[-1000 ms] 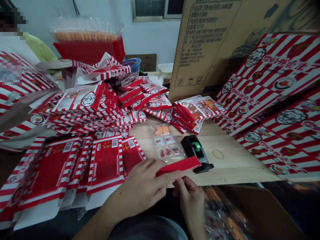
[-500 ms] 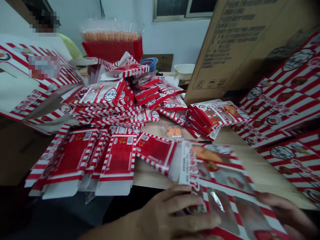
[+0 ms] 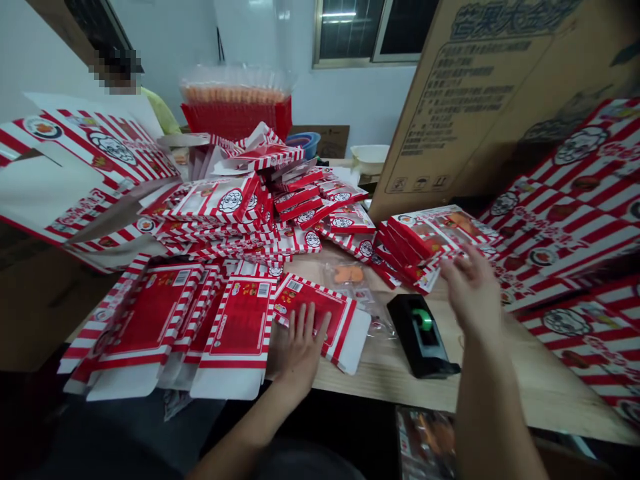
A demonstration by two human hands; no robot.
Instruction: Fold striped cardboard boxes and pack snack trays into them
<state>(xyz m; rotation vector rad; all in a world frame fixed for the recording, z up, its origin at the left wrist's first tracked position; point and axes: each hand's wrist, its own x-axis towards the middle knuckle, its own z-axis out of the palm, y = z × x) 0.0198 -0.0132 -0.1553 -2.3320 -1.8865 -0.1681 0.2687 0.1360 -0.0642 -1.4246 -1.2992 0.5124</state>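
My left hand (image 3: 300, 347) lies flat with its fingers spread on a flattened red-and-white striped carton (image 3: 320, 320) near the table's front edge. My right hand (image 3: 467, 290) is raised and open, fingers apart and a little blurred, holding nothing, just in front of a stack of filled striped boxes (image 3: 430, 243). A black tape dispenser with a green roll (image 3: 423, 330) stands between my two hands. A clear plastic bag with an orange piece inside (image 3: 350, 277) lies on the wood behind the carton.
Flat striped cartons (image 3: 170, 320) fan out at the left. A big heap of filled boxes (image 3: 240, 207) covers the middle. A large brown cardboard box (image 3: 480, 87) and tall striped cartons (image 3: 575, 213) stand at the right. Another person sits at the far left.
The large striped box that both hands held half a second ago is out of them. My left hand has gone down onto a flat carton and my right hand has reached forward.
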